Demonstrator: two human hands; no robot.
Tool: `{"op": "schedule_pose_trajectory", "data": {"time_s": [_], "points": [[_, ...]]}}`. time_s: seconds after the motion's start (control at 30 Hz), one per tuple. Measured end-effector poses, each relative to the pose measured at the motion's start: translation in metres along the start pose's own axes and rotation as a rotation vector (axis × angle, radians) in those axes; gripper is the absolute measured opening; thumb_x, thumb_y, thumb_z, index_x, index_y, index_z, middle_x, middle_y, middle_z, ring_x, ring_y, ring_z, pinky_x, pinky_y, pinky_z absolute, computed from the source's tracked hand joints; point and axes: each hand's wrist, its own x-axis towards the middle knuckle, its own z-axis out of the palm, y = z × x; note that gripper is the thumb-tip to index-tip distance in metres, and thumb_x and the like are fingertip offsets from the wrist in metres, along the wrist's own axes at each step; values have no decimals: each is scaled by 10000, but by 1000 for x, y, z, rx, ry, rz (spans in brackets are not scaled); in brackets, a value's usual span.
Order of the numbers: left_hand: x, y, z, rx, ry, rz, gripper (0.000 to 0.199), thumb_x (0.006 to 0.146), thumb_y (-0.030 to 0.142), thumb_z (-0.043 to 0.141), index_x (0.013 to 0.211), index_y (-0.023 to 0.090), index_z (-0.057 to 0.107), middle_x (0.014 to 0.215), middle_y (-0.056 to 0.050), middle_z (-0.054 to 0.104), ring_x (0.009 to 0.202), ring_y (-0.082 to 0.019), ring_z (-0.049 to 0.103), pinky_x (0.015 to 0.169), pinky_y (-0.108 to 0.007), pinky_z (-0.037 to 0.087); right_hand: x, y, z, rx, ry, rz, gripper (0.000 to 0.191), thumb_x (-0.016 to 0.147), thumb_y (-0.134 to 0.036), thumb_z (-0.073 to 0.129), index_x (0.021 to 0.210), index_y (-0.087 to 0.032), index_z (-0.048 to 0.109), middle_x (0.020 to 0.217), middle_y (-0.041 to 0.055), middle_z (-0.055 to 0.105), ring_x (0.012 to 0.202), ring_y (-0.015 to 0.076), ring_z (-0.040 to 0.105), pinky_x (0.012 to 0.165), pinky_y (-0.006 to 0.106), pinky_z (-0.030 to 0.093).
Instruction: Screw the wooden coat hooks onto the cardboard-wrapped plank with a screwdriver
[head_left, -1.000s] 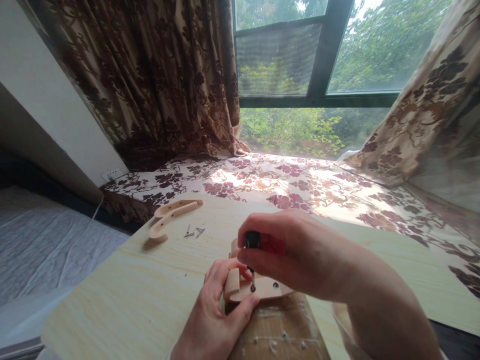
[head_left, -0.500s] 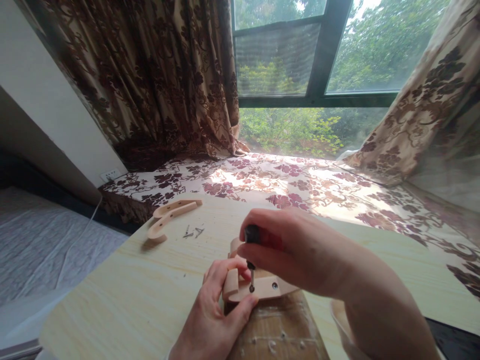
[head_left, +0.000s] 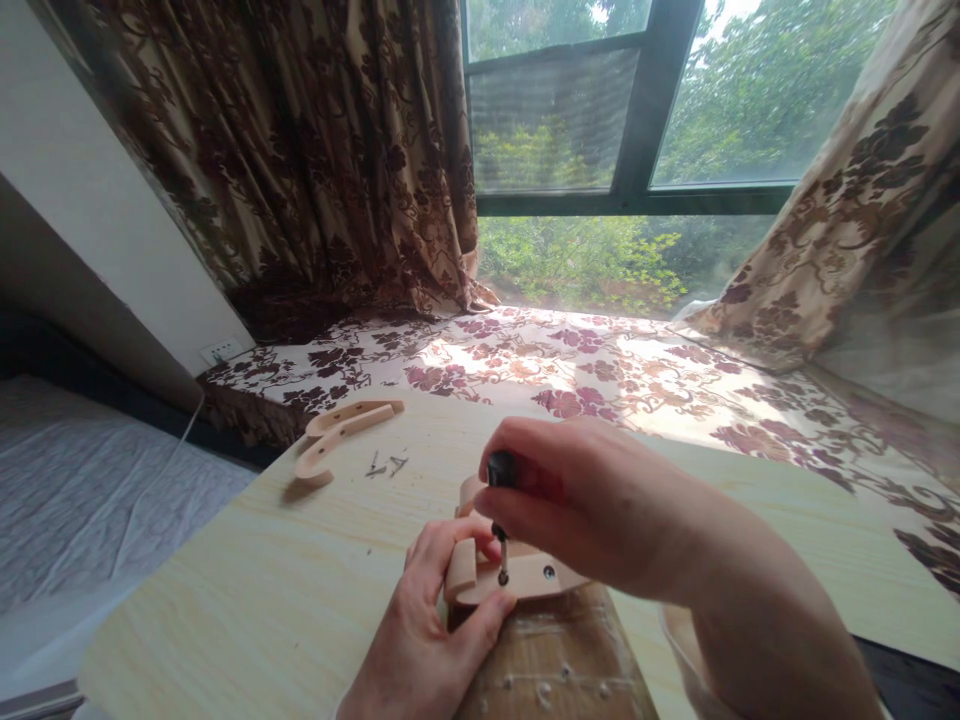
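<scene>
My right hand is closed around the black handle of a screwdriver, which stands upright. Its tip meets a screw hole in a pale wooden hook. A second hole with a dark screw head shows to the right. My left hand grips the hook's curved end, thumb in front and fingers behind. Under the hook lies a brown wooden board wrapped in clear film or tape, with several small holes. Another pale wooden piece shows partly behind my hands.
Two more wooden hooks lie at the far left of the light wood-grain table. Several loose screws are near them. Beyond the table's far edge is a flower-patterned cloth under the window. A black object sits at the lower right.
The screwdriver handle looks slightly turned in my right hand, its tip staying at the same hole. My left hand keeps its grip on the hook.
</scene>
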Motion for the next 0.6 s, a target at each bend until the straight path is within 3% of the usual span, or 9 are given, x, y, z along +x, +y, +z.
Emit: {"op": "schedule_pose_trajectory", "data": {"time_s": [0.17, 0.4, 0.6], "points": [[1, 2, 0, -8, 6, -11, 343, 817, 249, 594, 1150, 270, 515, 1082, -22, 651, 1022, -212, 632, 952, -357, 467, -3, -1, -2, 25, -36, -27, 82, 864, -266, 539, 922, -246, 593, 645, -76, 558, 557, 67, 418, 507, 236, 263], [0, 4, -1, 16, 30, 13, 224, 797, 241, 608, 1015, 256, 557, 969, -13, 673, 984, -221, 637, 954, -366, 464, 0, 1, 2, -34, 35, 25, 134, 847, -323, 571, 795, -208, 526, 624, -62, 510, 559, 75, 397, 494, 239, 250], [0, 3, 1, -12, 4, -12, 355, 814, 245, 596, 1152, 278, 494, 1107, -17, 627, 1052, -202, 614, 962, -342, 451, -2, 1, -2, 15, -32, -4, 57, 864, -276, 535, 879, -240, 577, 645, -71, 548, 558, 72, 416, 502, 237, 260]]}}
